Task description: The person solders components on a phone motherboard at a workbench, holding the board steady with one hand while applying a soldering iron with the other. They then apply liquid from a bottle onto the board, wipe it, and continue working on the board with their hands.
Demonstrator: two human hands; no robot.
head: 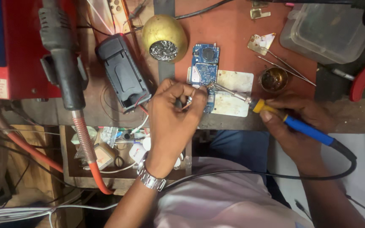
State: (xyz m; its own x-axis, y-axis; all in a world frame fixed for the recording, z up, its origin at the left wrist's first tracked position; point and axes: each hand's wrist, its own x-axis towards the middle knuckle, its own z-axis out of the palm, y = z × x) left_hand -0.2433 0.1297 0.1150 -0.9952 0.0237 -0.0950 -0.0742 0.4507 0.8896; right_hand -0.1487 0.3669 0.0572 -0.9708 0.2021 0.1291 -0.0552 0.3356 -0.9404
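A blue circuit board (205, 63) lies on a white plate (235, 90) on the reddish work mat (233, 25). My right hand (296, 122) grips a soldering iron (290, 122) with a blue and yellow handle; its metal tip reaches left to the board's lower end. My left hand (174, 118), with a metal wristwatch, pinches something small and thin at that same spot of the board; what it holds is mostly hidden by the fingers.
A gold tip-cleaner ball with wire wool (164, 39) stands left of the board, beside a black phone housing (123, 72). Tweezers (286, 65), a small flux tin (274, 79) and a clear plastic box (328, 29) sit right. A hot-air handle (62, 55) hangs left.
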